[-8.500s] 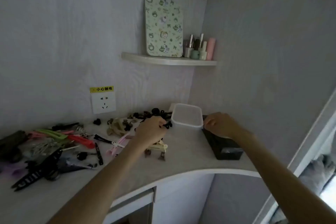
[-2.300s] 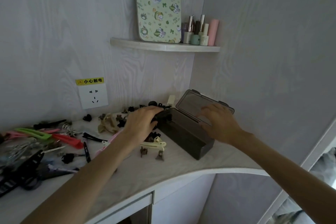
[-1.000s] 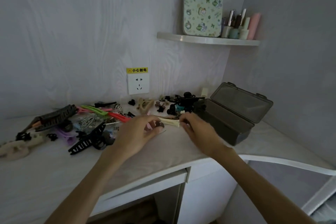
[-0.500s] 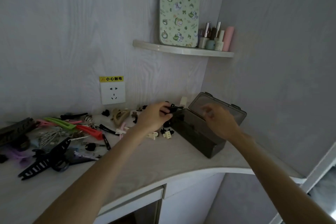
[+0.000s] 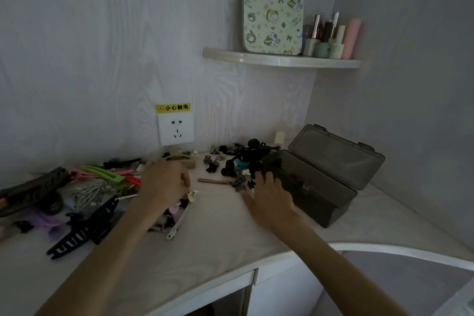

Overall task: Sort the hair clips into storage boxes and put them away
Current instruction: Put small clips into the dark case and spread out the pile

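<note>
My left hand (image 5: pixel 164 185) curls over small clips (image 5: pixel 177 209), grip unclear, right hand (image 5: pixel 272 197) spread just left of the open box (image 5: pixel 320 187); loose clips (image 5: pixel 238 161) beyond its fingertips could get swept off or mis-sorted.

Smoky grey storage box (image 5: pixel 320 187); black claw clip (image 5: pixel 82 228); green clip (image 5: pixel 105 173); yellow warning label (image 5: pixel 173 107) above white socket (image 5: pixel 176 129); pale green cartoon-print board (image 5: pixel 273 5); whitish wood-grain surface (image 5: pixel 218 238).

dark translucent storage box (image 5: pixel 318 195), lid open, right of hair clips (image 5: pixel 97 195) scattered across desk (image 5: pixel 220 244)
</note>
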Demonstrator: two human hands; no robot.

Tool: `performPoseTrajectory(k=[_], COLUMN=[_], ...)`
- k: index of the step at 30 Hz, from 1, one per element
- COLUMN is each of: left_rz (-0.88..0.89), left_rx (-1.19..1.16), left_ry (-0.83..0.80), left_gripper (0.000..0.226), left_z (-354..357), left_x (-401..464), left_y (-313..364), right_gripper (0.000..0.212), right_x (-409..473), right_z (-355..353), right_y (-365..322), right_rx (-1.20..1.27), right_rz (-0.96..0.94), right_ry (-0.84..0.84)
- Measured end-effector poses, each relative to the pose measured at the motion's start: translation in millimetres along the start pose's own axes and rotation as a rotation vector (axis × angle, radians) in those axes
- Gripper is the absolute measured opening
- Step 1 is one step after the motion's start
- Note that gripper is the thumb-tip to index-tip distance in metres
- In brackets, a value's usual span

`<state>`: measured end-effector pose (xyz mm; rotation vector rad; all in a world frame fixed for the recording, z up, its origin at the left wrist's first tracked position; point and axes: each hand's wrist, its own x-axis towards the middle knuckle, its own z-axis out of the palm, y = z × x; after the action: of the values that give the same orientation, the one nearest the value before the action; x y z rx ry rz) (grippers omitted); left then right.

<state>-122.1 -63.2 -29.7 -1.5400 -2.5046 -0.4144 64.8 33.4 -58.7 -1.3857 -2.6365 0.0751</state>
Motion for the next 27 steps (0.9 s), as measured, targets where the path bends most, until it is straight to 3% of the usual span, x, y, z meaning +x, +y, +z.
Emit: performPoseTrajectory(k=[3, 5, 7, 12, 14, 16, 19, 21, 23, 27], left_rz=[0.101, 0.215, 0.27, 0.034, -0.065, -0.019, 0.177, 0.227, 0.265, 0.214], left_rx=[-0.233, -0.393, -0.408, -0.419, -0.234, -0.134, -0.358, -0.319, -0.187, -0.17], left_ry=[0.196, 0.111, 0.016, 0.041, 0.144, 0.276, 0.135, -0.03, -0.043, 0.012], left_gripper=[0.028, 0.029, 0.027, 0.027, 0.03, 0.042, 0.035, 0.038, 0.041, 0.041], left_z=[13.1, 25.0, 39.9, 51.4, 44.5, 41.8, 42.6, 51.3, 59.5, 59.6], left_x=[13.6, 22.4, 25.9, 29.7, 28.8, 31.8, 29.8, 27.0, 25.7, 25.2], left_y=[10.5, 31.3, 46.6, 30.6, 21.5, 22.4, 45.0, 54.2, 51.9, 49.9], right_gripper=[0.074, 0.075, 0.065, 0.049, 0.048, 0.044, 0.035, 0.037, 0.039, 0.018], right_x=[10.3, 18.9, 24.1, 26.5, 24.9, 23.8, 23.6, 23.3, 23.5, 22.6], right_z=[4.0, 4.8, 7.3, 13.8, 14.2, 14.9, 16.3, 15.5, 14.7, 16.8], right_y=[1.7, 4.3, 6.9, 12.5, 12.0, 10.4, 10.6, 12.0, 13.2, 9.0], right_rx=[0.086, 0.119, 0.154, 0.257, 0.338, 0.403, 0.448, 0.523, 0.58, 0.411], right_rz=[-0.025, -0.051, -0.095, -0.159, -0.188, -0.238, -0.294, -0.273, -0.213, -0.279], right_ry=[0.006, 0.016, 0.06, 0.21, 0.216, 0.21, 0.236, 0.245, 0.243, 0.275])
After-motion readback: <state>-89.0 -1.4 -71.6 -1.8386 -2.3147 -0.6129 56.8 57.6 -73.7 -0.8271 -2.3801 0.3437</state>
